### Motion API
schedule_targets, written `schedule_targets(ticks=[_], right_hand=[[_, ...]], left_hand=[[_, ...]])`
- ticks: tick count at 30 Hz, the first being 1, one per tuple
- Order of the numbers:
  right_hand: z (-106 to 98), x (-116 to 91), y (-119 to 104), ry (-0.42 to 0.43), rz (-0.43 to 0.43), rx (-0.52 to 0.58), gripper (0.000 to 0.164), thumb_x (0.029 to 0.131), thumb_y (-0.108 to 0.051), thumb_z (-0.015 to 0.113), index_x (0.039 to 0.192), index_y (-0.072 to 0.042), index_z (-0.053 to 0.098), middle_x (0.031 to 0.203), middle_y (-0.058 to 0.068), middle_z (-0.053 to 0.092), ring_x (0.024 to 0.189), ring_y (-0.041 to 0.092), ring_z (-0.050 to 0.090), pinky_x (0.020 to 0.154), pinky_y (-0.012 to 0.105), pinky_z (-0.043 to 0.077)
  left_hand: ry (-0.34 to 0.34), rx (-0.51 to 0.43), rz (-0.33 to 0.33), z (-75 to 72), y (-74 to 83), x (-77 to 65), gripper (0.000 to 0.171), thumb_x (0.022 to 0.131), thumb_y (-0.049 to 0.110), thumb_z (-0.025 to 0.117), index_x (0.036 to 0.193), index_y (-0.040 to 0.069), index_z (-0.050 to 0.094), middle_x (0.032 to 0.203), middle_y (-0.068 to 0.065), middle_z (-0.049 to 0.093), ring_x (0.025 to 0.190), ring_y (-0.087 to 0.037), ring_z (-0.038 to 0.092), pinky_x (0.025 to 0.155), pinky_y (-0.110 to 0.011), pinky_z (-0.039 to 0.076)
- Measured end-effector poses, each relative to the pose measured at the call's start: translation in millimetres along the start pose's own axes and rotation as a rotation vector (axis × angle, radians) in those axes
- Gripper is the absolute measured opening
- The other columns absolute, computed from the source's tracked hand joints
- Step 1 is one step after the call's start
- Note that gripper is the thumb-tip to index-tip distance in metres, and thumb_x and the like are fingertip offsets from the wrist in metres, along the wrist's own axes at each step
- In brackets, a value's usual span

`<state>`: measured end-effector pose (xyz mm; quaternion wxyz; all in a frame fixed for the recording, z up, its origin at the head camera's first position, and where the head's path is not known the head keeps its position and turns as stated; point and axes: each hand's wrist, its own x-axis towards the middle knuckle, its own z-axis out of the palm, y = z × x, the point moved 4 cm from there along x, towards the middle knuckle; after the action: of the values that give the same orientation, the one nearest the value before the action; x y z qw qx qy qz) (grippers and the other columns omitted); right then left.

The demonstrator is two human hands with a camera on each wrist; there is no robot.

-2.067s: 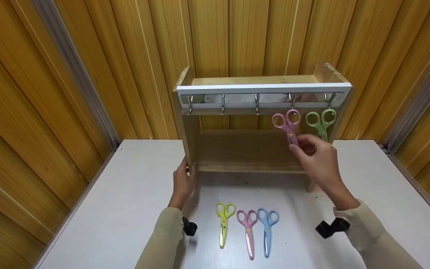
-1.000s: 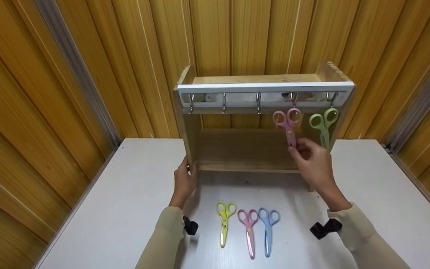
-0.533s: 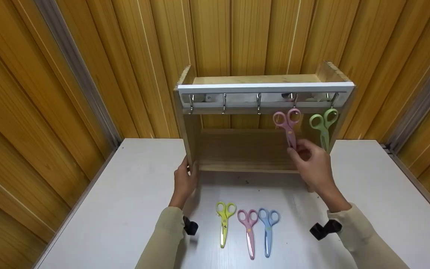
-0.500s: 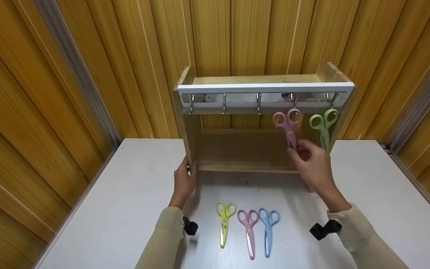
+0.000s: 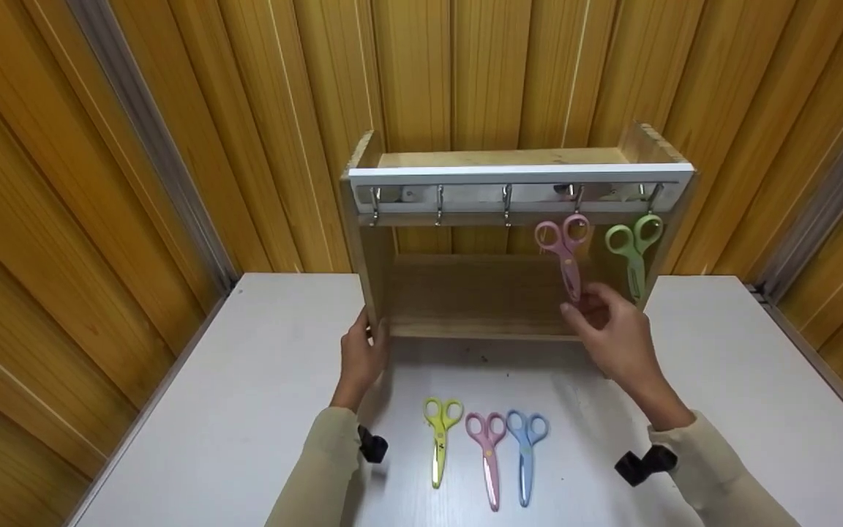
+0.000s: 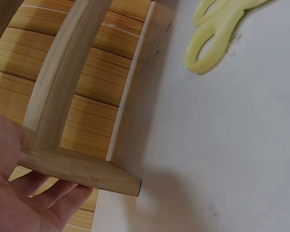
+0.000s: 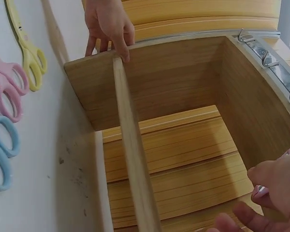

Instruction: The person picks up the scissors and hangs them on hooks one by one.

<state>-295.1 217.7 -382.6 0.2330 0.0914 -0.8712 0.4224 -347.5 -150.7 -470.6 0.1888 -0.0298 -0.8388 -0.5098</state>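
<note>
My left hand grips the lower front edge of the left side panel of a small wooden shelf, thumb on one face and fingers on the other. Pink scissors hang by one handle loop from the fourth hook of the metal hook rail. My right hand is just below them, thumb and fingers parted around the blade tip and not pinching it. Green scissors hang on the rightmost hook.
Yellow scissors, a second pair of pink scissors and blue scissors lie in a row on the white table. The three hooks on the left carry nothing. Wood-look walls enclose the back and sides.
My right hand has slid down the pink scissors and let go of the blade, and they hang from the hook. The left hand keeps its grip on the shelf.
</note>
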Motion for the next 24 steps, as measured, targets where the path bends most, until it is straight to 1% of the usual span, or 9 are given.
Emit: schedule_targets(ticks=[2, 5, 7, 9, 11, 14, 16, 20, 24], right_hand=[[3.1, -8.1, 5.0, -0.029, 0.02, -0.026, 0.04, 0.098, -0.029, 0.073, 0.128, -0.005, 0.064, 0.104, 0.011, 0.071, 0.091, 0.023, 0.064, 0.072, 0.014, 0.05], [8.5, -22.5, 12.4, -0.076, 0.045, -0.049, 0.047, 0.096, -0.027, 0.075, 0.134, -0.005, 0.06, 0.111, 0.013, 0.071, 0.093, 0.026, 0.066, 0.074, 0.022, 0.053], [12.4, -33.0, 17.3, -0.123, 0.074, -0.064, 0.051, 0.096, -0.026, 0.076, 0.138, -0.006, 0.056, 0.118, 0.014, 0.07, 0.096, 0.027, 0.065, 0.076, 0.025, 0.055], [16.1, -43.2, 21.7, -0.173, 0.11, -0.085, 0.055, 0.095, -0.026, 0.077, 0.141, -0.008, 0.051, 0.124, 0.016, 0.067, 0.094, 0.027, 0.064, 0.075, 0.027, 0.056], [20.4, -52.8, 25.5, -0.232, 0.154, -0.109, 0.057, 0.095, -0.029, 0.077, 0.14, -0.009, 0.048, 0.125, 0.017, 0.064, 0.094, 0.026, 0.064, 0.075, 0.028, 0.058], [27.4, -65.5, 28.5, -0.303, 0.19, -0.146, 0.055, 0.094, -0.032, 0.078, 0.136, -0.011, 0.048, 0.118, 0.015, 0.064, 0.086, 0.022, 0.063, 0.071, 0.03, 0.057], [32.6, -72.5, 29.5, -0.335, 0.197, -0.162, 0.049, 0.093, -0.031, 0.079, 0.129, -0.012, 0.051, 0.109, 0.012, 0.065, 0.083, 0.019, 0.062, 0.07, 0.031, 0.056], [42.0, -83.9, 29.8, -0.368, 0.199, -0.199, 0.037, 0.091, -0.027, 0.081, 0.117, -0.014, 0.058, 0.092, 0.002, 0.064, 0.075, 0.015, 0.058, 0.063, 0.029, 0.051], [50.0, -93.9, 28.2, -0.42, 0.192, -0.229, 0.026, 0.089, -0.03, 0.082, 0.102, -0.017, 0.062, 0.079, -0.005, 0.059, 0.069, 0.013, 0.054, 0.058, 0.028, 0.046]], left_hand=[[0.002, 0.002, 0.013, -0.7, -0.3, -0.8, 0.047, 0.108, 0.015, 0.054, 0.153, 0.002, 0.045, 0.141, -0.02, 0.061, 0.118, -0.034, 0.066, 0.095, -0.043, 0.058], [0.005, 0.009, 0.033, -1.2, 0.1, -1.1, 0.047, 0.108, 0.014, 0.054, 0.153, 0.002, 0.045, 0.14, -0.021, 0.061, 0.118, -0.035, 0.067, 0.095, -0.043, 0.058], [0.005, 0.013, 0.036, -1.0, 0.3, -0.7, 0.048, 0.108, 0.014, 0.054, 0.153, 0.002, 0.045, 0.14, -0.02, 0.061, 0.119, -0.035, 0.066, 0.096, -0.043, 0.058], [0.002, 0.013, 0.034, -0.5, 0.5, -0.4, 0.048, 0.108, 0.014, 0.054, 0.153, 0.002, 0.044, 0.142, -0.02, 0.06, 0.119, -0.035, 0.066, 0.096, -0.043, 0.058], [0.0, 0.013, 0.03, -0.3, 0.7, -0.3, 0.048, 0.108, 0.014, 0.054, 0.153, 0.002, 0.045, 0.142, -0.02, 0.06, 0.119, -0.034, 0.066, 0.096, -0.042, 0.058], [-0.003, 0.008, 0.029, -0.8, 1.6, -0.9, 0.048, 0.108, 0.014, 0.054, 0.154, 0.003, 0.044, 0.142, -0.019, 0.06, 0.119, -0.034, 0.066, 0.096, -0.042, 0.058], [-0.003, 0.007, 0.026, -1.2, 1.7, -1.1, 0.048, 0.108, 0.014, 0.054, 0.154, 0.003, 0.044, 0.143, -0.019, 0.059, 0.119, -0.034, 0.066, 0.096, -0.042, 0.058], [-0.005, 0.004, 0.004, -1.6, 0.6, -0.9, 0.05, 0.108, 0.015, 0.053, 0.155, 0.004, 0.042, 0.143, -0.019, 0.059, 0.118, -0.033, 0.066, 0.095, -0.043, 0.058], [-0.003, -0.002, -0.003, -1.7, -0.4, -1.2, 0.05, 0.108, 0.015, 0.054, 0.156, 0.004, 0.042, 0.143, -0.019, 0.06, 0.119, -0.034, 0.066, 0.097, -0.044, 0.057]])
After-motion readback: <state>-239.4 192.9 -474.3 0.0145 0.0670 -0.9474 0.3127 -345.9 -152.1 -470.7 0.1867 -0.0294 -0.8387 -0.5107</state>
